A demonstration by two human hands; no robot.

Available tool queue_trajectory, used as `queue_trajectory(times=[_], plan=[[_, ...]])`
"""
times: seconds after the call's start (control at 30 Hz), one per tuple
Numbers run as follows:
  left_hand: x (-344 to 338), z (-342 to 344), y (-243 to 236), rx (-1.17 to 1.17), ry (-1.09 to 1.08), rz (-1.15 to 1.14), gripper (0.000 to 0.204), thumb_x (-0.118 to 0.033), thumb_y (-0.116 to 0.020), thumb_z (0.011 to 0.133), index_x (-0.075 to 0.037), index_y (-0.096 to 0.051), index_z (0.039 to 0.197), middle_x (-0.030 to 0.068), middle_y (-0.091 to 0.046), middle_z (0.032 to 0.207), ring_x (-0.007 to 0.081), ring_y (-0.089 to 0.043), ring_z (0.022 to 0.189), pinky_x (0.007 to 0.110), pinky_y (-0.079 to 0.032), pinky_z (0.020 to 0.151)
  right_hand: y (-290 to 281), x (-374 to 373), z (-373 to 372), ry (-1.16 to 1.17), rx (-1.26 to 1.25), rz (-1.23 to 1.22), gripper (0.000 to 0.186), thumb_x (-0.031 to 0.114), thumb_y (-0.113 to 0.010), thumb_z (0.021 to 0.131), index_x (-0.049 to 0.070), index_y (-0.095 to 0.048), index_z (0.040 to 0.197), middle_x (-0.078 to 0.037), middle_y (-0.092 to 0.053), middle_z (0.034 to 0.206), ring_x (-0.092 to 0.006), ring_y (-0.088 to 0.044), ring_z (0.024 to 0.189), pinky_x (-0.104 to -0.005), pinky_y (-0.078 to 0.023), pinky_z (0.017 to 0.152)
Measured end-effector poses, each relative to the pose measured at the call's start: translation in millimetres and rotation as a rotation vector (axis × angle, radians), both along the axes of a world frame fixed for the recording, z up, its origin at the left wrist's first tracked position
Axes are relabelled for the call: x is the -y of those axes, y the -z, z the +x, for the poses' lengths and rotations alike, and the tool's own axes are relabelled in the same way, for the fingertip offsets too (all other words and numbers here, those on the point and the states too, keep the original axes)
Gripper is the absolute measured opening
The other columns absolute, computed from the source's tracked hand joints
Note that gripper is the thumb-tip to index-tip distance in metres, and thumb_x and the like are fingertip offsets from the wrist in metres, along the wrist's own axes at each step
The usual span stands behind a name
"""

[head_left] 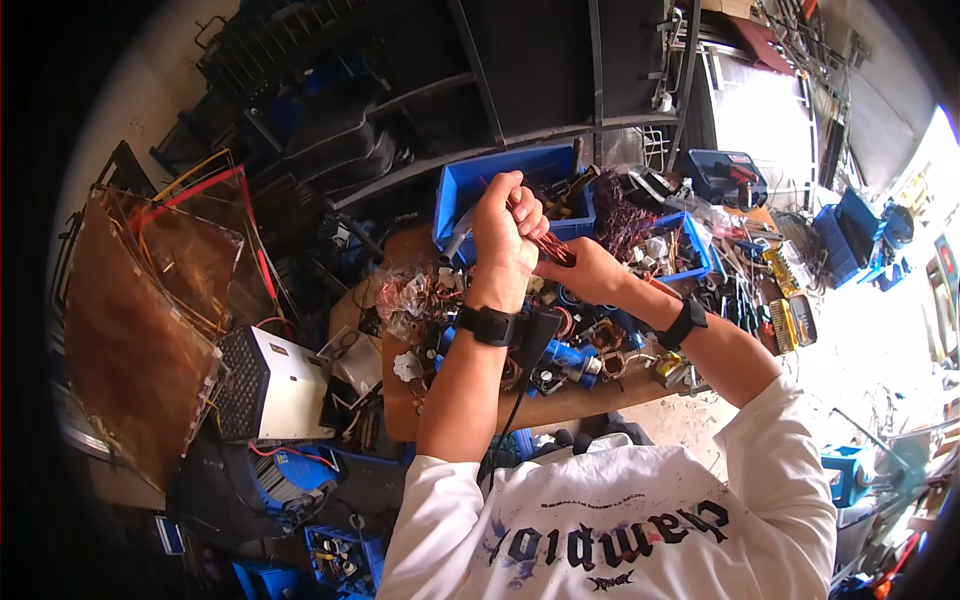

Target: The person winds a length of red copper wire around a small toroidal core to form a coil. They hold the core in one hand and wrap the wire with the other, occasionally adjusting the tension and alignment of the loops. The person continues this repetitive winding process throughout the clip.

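Observation:
A bundle of thin dark red wires [553, 247] runs between my hands, over the cluttered wooden table. My left hand [506, 225] is raised and closed in a fist around one end of it. Lower and to the right, my right hand [588, 272] grips the other end, its fingers mostly hidden behind the back of the hand. Just beyond them stands a blue bin [462, 187] with mixed parts in it. A tangled heap of dark reddish wire [622, 212] lies to the right of that bin.
Tools, including pliers and screwdrivers [735, 290], crowd the table's right side. A second blue tray [692, 240] holds small parts. A clear plastic bag [402, 305] lies at the left. A white box [285, 385] stands left of the table [402, 400]; a window glares at far right.

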State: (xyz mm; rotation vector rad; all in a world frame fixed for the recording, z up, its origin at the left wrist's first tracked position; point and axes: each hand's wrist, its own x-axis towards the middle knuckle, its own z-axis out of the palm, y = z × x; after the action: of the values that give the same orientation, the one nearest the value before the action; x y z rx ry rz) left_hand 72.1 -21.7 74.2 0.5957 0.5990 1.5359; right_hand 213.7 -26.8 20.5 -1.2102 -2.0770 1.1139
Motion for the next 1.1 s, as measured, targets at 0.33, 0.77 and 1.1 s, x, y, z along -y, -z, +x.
queue_trajectory(times=[0.33,0.77,1.1], plan=[[0.3,7.5,13.8,0.008,-0.045,-0.038,0.034,-0.021,-0.056,0.087,-0.018,-0.034,0.061,-0.0058,-0.026,0.048,0.0081,-0.02,0.04,0.026,-0.019,0.041,25.3,-7.3,3.7,0.054,-0.066,-0.03,0.052,0.049,-0.069,0.085,-0.003,-0.066,0.076,-0.004,-0.055,0.056,-0.0098,-0.05,0.052,-0.034,-0.043,0.05],[-11.5,-8.9,-4.0,0.034,0.041,0.041,0.034,-0.033,-0.068,0.089,-0.017,-0.045,0.069,-0.0056,-0.036,0.057,0.0076,-0.035,0.05,0.025,-0.031,0.05,-33.6,-11.8,7.6,-0.29,-0.082,0.001,0.028,0.025,-0.074,0.083,0.002,-0.061,0.09,-0.006,-0.067,0.079,-0.0185,-0.065,0.073,-0.0319,-0.049,0.067],[-16.5,-13.4,-13.0,0.058,-0.248,-0.014,0.039,-0.038,-0.069,0.088,-0.016,-0.043,0.068,-0.0047,-0.037,0.056,0.009,-0.035,0.049,0.026,-0.032,0.049,7.4,-1.1,-31.6,0.312,0.123,0.751,0.033,0.027,-0.068,0.084,0.005,-0.05,0.1,-0.013,-0.062,0.085,-0.0317,-0.065,0.081,-0.0405,-0.053,0.065]])
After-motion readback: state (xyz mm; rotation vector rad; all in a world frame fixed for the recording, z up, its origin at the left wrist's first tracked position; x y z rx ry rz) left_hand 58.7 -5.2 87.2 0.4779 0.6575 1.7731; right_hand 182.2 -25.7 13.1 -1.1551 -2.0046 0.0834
